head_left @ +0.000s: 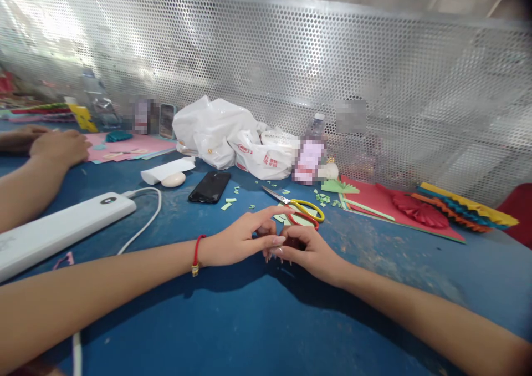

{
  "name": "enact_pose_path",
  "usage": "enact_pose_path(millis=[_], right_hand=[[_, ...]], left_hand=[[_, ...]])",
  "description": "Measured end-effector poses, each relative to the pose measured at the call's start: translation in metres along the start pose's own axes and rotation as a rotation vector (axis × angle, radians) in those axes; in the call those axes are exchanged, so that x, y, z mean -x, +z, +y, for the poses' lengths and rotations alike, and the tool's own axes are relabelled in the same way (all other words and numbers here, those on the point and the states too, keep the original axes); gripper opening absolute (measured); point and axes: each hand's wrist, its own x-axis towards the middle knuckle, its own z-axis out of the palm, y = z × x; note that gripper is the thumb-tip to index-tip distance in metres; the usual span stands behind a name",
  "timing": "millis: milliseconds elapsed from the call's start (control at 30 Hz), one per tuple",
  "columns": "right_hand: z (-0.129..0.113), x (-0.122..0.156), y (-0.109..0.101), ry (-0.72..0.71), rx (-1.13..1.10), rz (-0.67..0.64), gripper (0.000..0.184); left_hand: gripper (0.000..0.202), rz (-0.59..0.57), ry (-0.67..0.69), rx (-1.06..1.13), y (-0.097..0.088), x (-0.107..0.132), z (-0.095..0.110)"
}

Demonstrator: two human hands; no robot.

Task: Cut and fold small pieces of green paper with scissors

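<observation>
On the blue table, my left hand (245, 236) and my right hand (316, 252) meet at the fingertips. My left index finger stretches toward the scissors, the thumb is apart below it, and the other fingers curl down. The right thumb and fingers bend into a closed loop against the left fingertips; whether anything small is between them is hidden. Just beyond lie scissors (308, 211) with one yellow and one red handle, blades pointing left. Pale green paper (286, 219) is partly under them, and small green paper scraps (322, 198) are scattered around.
A black phone (210, 187), white plastic bags (220, 132) and a bottle (318, 123) stand or lie behind. Red paper (369, 193) and folded coloured paper (469, 209) are right. A white power bank (70, 226) with a cable and another person's hands (62, 146) are left. A perforated metal panel (266, 49) borders the table.
</observation>
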Motion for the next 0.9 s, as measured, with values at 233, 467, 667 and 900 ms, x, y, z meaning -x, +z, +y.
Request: enact_pose_path(millis=[233,467,667,900], right_hand=[[0.001,-0.001,0.0,0.003,-0.029,0.013,0.025],[-0.001,-0.003,-0.004,0.004,-0.172,-0.07,0.025],[0.001,-0.003,-0.004,0.047,-0.146,-0.044,0.031],[-0.006,-0.001,-0.001,0.102,-0.076,-0.045,0.034]], left_hand=[[0.048,0.021,0.03,0.001,0.0,-0.001,-0.004],[0.046,-0.028,-0.015,0.082,0.001,-0.002,0.0],[0.049,-0.076,-0.017,0.082,0.001,-0.001,-0.002],[0.056,0.004,-0.101,0.076,0.008,0.0,0.008]])
